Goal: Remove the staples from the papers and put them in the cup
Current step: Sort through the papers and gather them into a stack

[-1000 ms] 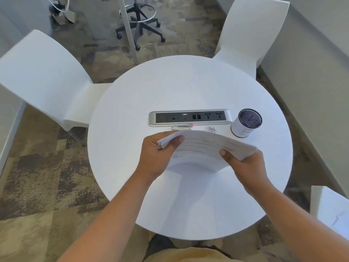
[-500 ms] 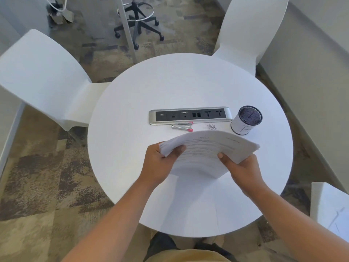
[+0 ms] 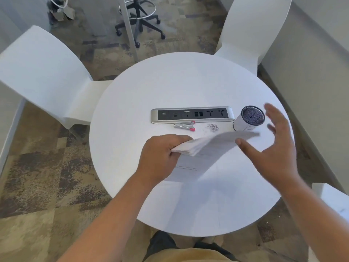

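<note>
My left hand (image 3: 162,157) grips the left end of a stack of printed papers (image 3: 211,148), which slants up to the right above the round white table (image 3: 170,87). Fingers spread, my right hand (image 3: 273,146) hovers to the right of the stack and holds nothing. A white cup (image 3: 247,119) with a dark mesh inside stands at the table's right side, just beyond my right fingers. A small pile of loose staples (image 3: 213,128) lies left of the cup. Further left lies a silver staple remover (image 3: 185,126) with pink tips.
A silver power-socket strip (image 3: 192,114) is set into the table behind the staples. White chairs stand at the left (image 3: 43,76) and back right (image 3: 251,31). An office chair base (image 3: 139,25) is on the carpet beyond. A white surface (image 3: 334,201) shows at the right edge.
My right hand let go of the papers and swung out to the right, opening near the cup. The left hand still holds the stack, whose right end has lifted.
</note>
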A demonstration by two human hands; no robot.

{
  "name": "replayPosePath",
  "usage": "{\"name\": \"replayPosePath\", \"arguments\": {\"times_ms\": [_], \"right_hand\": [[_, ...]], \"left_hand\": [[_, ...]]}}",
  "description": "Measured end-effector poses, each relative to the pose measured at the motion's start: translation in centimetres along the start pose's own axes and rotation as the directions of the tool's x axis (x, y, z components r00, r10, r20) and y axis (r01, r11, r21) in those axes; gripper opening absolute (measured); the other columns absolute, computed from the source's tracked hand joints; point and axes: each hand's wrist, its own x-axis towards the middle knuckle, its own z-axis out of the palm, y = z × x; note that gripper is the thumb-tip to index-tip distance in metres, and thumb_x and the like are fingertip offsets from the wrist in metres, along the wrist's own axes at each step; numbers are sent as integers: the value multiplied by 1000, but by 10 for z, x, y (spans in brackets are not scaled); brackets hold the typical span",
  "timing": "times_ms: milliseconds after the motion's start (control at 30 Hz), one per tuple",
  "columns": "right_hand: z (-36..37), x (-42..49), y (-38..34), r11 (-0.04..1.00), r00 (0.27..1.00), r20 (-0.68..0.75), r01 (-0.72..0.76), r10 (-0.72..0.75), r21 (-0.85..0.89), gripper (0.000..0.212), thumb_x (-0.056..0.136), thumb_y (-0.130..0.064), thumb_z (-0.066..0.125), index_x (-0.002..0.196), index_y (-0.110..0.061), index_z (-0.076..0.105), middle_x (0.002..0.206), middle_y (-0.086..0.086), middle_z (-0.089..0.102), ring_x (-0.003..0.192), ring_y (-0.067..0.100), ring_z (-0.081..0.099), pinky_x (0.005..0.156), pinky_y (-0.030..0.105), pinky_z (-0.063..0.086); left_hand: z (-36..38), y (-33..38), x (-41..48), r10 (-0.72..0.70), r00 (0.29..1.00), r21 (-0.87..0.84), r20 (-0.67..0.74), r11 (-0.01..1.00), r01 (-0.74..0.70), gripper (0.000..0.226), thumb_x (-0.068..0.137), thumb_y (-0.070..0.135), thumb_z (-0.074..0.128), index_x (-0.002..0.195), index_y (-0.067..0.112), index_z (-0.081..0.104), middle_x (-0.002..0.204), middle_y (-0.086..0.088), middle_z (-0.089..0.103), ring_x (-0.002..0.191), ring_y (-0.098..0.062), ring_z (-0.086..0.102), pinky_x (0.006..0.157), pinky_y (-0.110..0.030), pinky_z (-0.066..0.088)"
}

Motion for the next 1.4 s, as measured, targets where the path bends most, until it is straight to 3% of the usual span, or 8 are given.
{"name": "replayPosePath", "arguments": {"times_ms": [133, 267, 367, 467, 567, 733, 933, 1400], "right_hand": [[-7, 15, -24, 967, 882, 426, 248, -204, -51, 36, 80, -25, 74, 112, -37, 65, 111, -24, 67, 106, -7, 61, 86, 9, 45], [0, 12, -9, 983, 858, 481, 176, -177, 49, 7, 86, -12, 71, 85, -15, 77, 70, -16, 70, 63, -5, 59, 59, 13, 44], [0, 5, 3, 954, 926, 370, -169, 68, 247, 12, 84, -12, 72, 73, -9, 72, 64, -7, 71, 56, 7, 62, 54, 19, 49], [0, -1, 13, 719, 874, 413, -457, 255, 524, 20, 75, -21, 74, 90, -7, 74, 91, 10, 78, 82, 28, 75, 65, 36, 62], [7, -6, 24, 681, 859, 442, -487, 259, 547, 50, 59, -40, 86, 95, -8, 75, 101, 17, 75, 92, 35, 73, 69, 41, 62], [16, -13, 42, 718, 875, 391, -465, 284, 519, 55, 51, -53, 89, 94, -20, 78, 103, 2, 77, 97, 20, 73, 76, 28, 59], [30, -24, 57, 833, 900, 279, -421, 335, 360, 39, 83, 2, 72, 82, -37, 77, 85, -14, 76, 78, 6, 67, 65, 23, 52], [42, -10, 69, 858, 911, 208, -406, 355, 314, 20, 84, -3, 72, 90, -22, 76, 78, -9, 74, 65, 1, 61, 52, 11, 43]], "left_hand": [[-12, 21, 9, 123, 982, 110, 146, 984, -140, 40, 82, 21, 46, 111, 36, 69, 101, 12, 77, 93, -16, 71, 75, -39, 58], [-19, 9, 5, 191, 974, 5, -124, 981, -192, 46, 85, 39, 70, 128, 26, 63, 131, 22, 62, 124, 1, 56, 105, -37, 47], [-27, -10, -6, -180, 818, -146, -547, 982, 118, 82, 80, 66, 67, 147, 27, 38, 153, 8, 43, 140, -14, 44, 115, -43, 37], [-37, -28, -13, -697, 630, -550, -342, 692, 467, 120, 55, 95, 56, 150, 25, 36, 152, 7, 45, 131, -10, 51, 110, -42, 43], [-39, -46, -20, -696, 713, -684, 84, 480, 549, 95, 51, 83, 76, 124, 23, 66, 128, -3, 70, 118, -26, 66, 103, -51, 51], [-20, -39, -30, -584, 811, -688, 31, 577, 441, 14, 81, 17, 76, 93, 21, 80, 101, -5, 79, 95, -24, 75, 84, -42, 61], [-10, -53, -46, -457, 889, -479, -36, 789, 386, 42, 82, -1, 75, 87, 41, 80, 98, 13, 78, 101, -10, 72, 88, -29, 57], [1, -69, -31, -490, 870, -485, 49, 750, 449, 33, 82, 3, 77, 96, 33, 75, 92, 27, 75, 91, 4, 70, 78, -14, 55]]}}
